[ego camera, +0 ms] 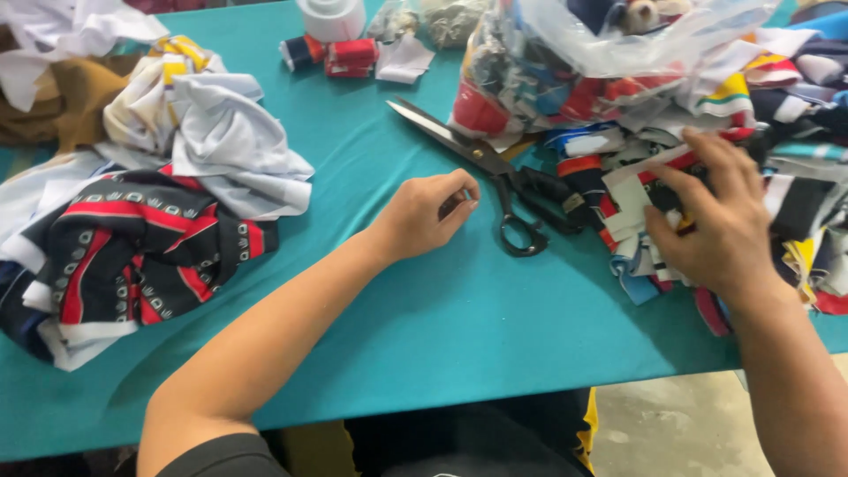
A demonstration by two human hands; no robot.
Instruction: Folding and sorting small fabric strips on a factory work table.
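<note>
While both hands work, fabric scraps crowd the right side of the teal table.
Left hand, fingers curled together, pinches something too small to tell beside black scissors; right hand, fingers spread, presses the scraps under a far clear plastic bag.

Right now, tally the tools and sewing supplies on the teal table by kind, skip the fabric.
Large black-handled steel scissors: 1
Thread spools, one dark and two red: 3
White tape roll: 1
Clear plastic bag of scraps: 1
Total: 6
Left hand loosely curled beside the scissors; right hand rests on the pile of fabric strips.
</note>
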